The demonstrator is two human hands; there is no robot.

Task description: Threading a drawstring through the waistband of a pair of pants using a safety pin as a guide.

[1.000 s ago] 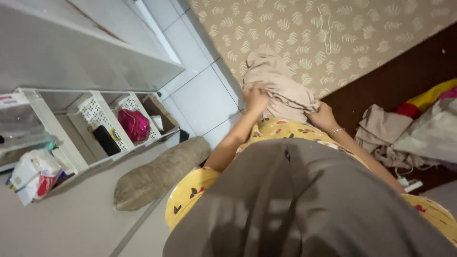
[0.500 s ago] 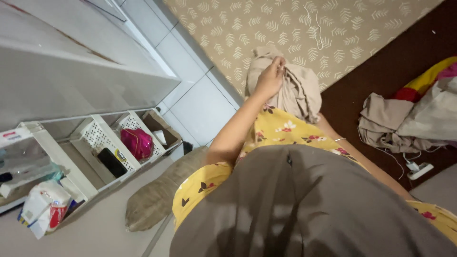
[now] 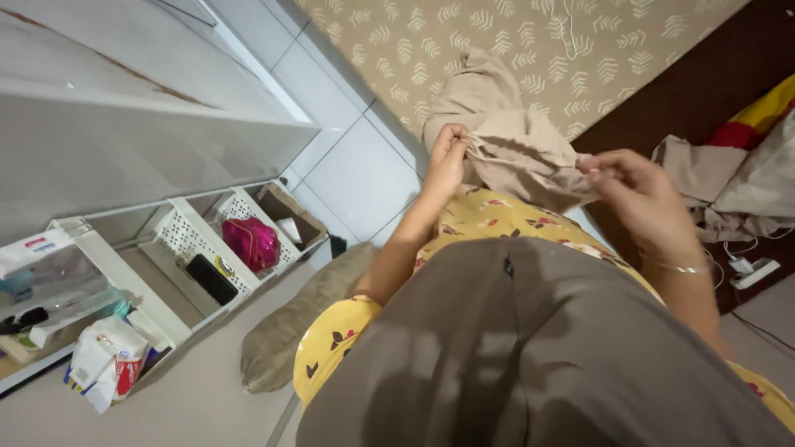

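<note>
Beige cloth (image 3: 513, 141) held up at 12 o'clock, pinched by both hands along its lower edge.

Left hand (image 3: 448, 157) fingers pressed onto a bunched bit of hem at 11; right hand (image 3: 633, 192) pinches the other end at 1, cloth hanging slack and crumpled between them. Judgement: early stage, edge gripped but not pulled flat, no clean fold showing, rest of the fabric bunched above. Person's yellow floral garment (image 3: 505, 219) sits just below the hands. Room: patterned wall (image 3: 530, 41) close behind the cloth at 12, white shelf unit (image 3: 166, 165) with baskets and a pink pouch (image 3: 251, 242) at 9, rolled mat (image 3: 298, 323) on the floor at 8, clothes pile (image 3: 729, 178) and cables at 3. Open tiled floor (image 3: 356, 178) between shelf and wall at 10–11.
</note>
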